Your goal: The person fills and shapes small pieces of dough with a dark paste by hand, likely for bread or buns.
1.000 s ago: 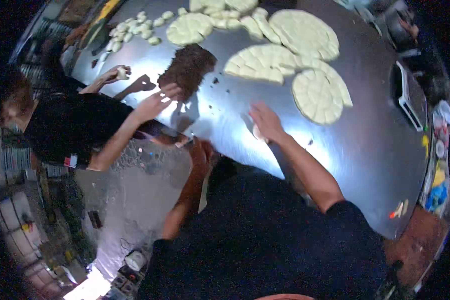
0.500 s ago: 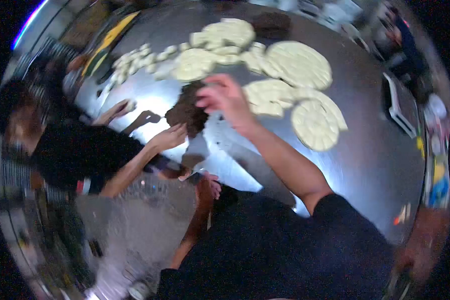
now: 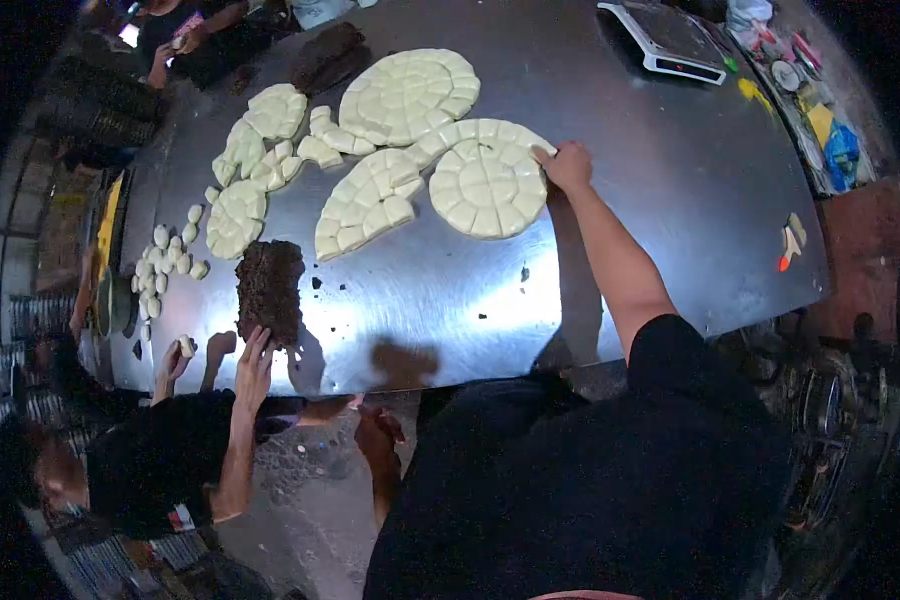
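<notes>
My right hand (image 3: 567, 165) reaches across the steel table (image 3: 670, 220) with its fingers curled on a piece at the right rim of a round scored dough disc (image 3: 482, 190). My left hand (image 3: 377, 437) hangs below the table's near edge, loose, with nothing in it. More scored dough sheets lie to the left: a large one (image 3: 405, 95), a partly used one (image 3: 362, 205) and smaller ones (image 3: 235, 215). A brown filling block (image 3: 269, 288) sits near the front left edge.
A co-worker at lower left touches the brown block with one hand (image 3: 255, 360) and holds a small dough ball (image 3: 185, 346) in the other. Several small dough balls (image 3: 165, 265) lie nearby. A scale (image 3: 665, 40), a second brown block (image 3: 327, 55) and another person (image 3: 175, 40) are at the far side.
My right hand went from a dough piece near me, over the brown block, out to the round disc's rim. The view swung, so the table now looks farther away.
</notes>
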`<state>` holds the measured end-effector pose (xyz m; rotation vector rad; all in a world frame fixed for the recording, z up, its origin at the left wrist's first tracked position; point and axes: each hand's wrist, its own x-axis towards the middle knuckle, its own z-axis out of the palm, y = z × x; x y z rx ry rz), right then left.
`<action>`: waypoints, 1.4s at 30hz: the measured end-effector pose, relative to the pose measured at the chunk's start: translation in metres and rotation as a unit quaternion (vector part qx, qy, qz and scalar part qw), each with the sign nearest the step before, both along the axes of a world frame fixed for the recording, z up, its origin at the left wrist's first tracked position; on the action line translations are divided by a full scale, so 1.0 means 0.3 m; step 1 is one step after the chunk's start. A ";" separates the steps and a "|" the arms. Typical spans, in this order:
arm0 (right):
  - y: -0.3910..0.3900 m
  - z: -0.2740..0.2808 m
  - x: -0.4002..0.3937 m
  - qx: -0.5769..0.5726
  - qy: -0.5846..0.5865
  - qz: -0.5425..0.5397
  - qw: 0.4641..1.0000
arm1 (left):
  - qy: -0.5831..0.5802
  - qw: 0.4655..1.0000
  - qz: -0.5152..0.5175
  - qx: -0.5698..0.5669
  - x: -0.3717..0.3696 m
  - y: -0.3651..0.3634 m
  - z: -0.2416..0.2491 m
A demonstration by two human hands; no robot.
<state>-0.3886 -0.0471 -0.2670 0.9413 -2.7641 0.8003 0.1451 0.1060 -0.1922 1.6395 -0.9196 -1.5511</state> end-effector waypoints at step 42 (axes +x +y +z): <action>-0.480 0.203 1.471 -0.205 -0.043 0.639 0.740 | 0.286 0.927 0.243 0.008 0.201 -0.179 0.073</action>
